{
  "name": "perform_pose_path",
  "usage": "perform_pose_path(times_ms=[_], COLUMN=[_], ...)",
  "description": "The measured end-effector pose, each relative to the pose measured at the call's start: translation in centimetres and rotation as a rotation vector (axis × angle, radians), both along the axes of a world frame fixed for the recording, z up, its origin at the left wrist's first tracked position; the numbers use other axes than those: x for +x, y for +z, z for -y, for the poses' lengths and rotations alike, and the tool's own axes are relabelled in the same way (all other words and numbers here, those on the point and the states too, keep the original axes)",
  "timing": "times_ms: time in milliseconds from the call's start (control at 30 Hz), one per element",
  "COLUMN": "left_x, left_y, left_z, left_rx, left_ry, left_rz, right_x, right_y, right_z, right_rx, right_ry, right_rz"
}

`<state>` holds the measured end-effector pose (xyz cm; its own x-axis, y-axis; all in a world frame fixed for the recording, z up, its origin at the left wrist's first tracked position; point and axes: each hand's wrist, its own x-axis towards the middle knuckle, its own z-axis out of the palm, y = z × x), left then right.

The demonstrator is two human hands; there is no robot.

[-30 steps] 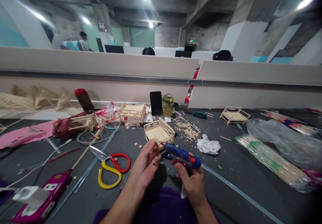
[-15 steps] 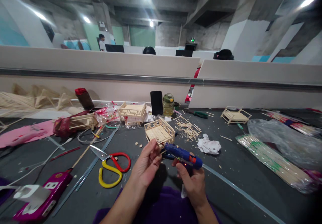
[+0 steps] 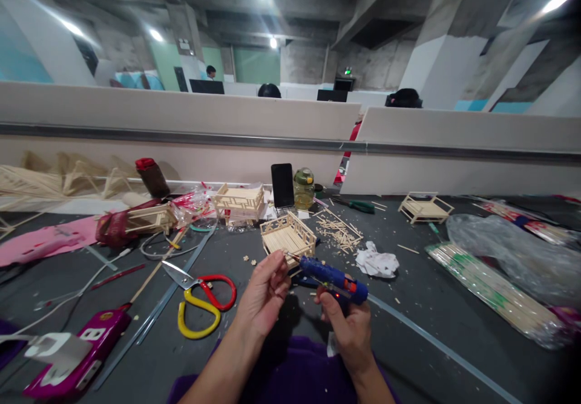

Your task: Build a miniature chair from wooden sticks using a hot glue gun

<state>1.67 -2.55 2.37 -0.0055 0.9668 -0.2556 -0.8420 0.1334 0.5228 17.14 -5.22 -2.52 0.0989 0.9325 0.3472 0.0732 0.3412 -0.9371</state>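
My right hand (image 3: 349, 325) is wrapped round a blue hot glue gun (image 3: 333, 278), and a long clear glue stick (image 3: 436, 342) trails from its back end. The gun's nozzle points left at the fingertips of my left hand (image 3: 265, 292). Those fingertips are pinched together on something too small to make out. Just beyond them sits a small wooden model bed (image 3: 285, 241) made of sticks, with railings along its sides; my fingers and the gun hide its near corner.
Scissors (image 3: 197, 301) with red and yellow handles lie left of my hands, near a purple power strip (image 3: 79, 355). Cut stick pieces (image 3: 340, 234) and crumpled tissue (image 3: 376, 262) lie to the right, before bagged sticks (image 3: 494, 292). A phone (image 3: 282, 186) stands at the back.
The glue gun has shifted slightly right, its nozzle drawing a little away from my left fingertips. My left hand stays nearly still. In the background a person has walked to the right.
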Motion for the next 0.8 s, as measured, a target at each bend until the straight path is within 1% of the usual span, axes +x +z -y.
perform_pose_path(times_ms=[133, 333, 567, 800], left_x=[0.04, 0.01, -0.03, -0.02], left_y=[0.03, 0.04, -0.03, 0.06], left_z=[-0.08, -0.01, 0.01, 0.00], left_rx=[0.014, 0.002, -0.016, 0.005], left_ry=[-0.004, 0.000, 0.018, 0.010], left_rz=[-0.021, -0.035, -0.039, -0.048], right_x=[-0.02, 0.10, 0.16, 0.15], right_y=[0.13, -0.16, -0.46, -0.79], right_z=[0.07, -0.01, 0.09, 0.14], right_rx=[-0.007, 0.022, -0.003, -0.023], right_ry=[0.005, -0.040, -0.033, -0.020], right_rz=[-0.012, 0.025, 0.014, -0.004])
